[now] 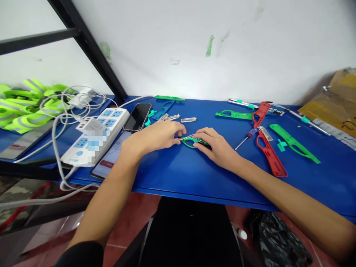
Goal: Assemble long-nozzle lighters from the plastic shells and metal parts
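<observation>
— So, what's nearest?
— A lap in black clothing (191,230), with the front edge of the blue table (178,174) just past it
— And the hands?
— Both on one green frame (189,144), which sits between them above the middle of the table. The right hand (217,148) is curled round its right end, covering most of it; the left hand (162,137) pinches the left end between thumb and fingers. Thin strands run along the top, too fine to make out
— Anything at the sides, about as near?
— To the right, a red shell (272,157) lies slantwise, with a screwdriver (251,133) touching its upper end and a green shell (294,144) further right. Over on the left, a lit phone (109,159) lies partly behind the left forearm, next to a white power strip (112,128)
— And further back?
— A dark phone (138,116), small clear parts (188,119), a blue shell (164,110), then a second red shell (261,113) touching a long green one (236,115). Last comes the white wall (194,48), smudged in places
</observation>
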A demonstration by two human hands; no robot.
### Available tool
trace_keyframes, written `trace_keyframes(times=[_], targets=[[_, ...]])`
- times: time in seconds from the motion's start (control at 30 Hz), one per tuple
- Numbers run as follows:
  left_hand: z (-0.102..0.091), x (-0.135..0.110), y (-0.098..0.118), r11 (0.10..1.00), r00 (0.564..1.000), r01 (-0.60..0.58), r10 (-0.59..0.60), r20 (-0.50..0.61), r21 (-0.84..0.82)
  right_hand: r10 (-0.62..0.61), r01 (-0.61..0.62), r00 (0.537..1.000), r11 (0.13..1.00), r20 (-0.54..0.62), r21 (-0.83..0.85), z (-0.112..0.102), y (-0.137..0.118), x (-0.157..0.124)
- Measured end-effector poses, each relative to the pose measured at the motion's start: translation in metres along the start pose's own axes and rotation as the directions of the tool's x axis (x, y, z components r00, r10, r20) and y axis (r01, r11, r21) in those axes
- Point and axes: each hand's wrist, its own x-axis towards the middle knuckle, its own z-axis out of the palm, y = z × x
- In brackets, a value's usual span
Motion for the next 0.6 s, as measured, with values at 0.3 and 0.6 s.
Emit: trace_keyframes(times=[0.3, 0.6], targets=[[0.005, 0.012, -0.003, 0.990, 0.990, -0.142, 0.142, -0.002, -0.021, 0.035, -0.035, 0.999, 0.999, -0.003, 0.014, 0.001, 0.004, 0.001], [0.011, 0.017, -0.015, 0.974, 0.978, -0.209, 0.206, -0.039, -0.087, 0.021, -0.021, 1.000, 0.999, 0.000, 0.025, 0.002, 0.007, 0.000]])
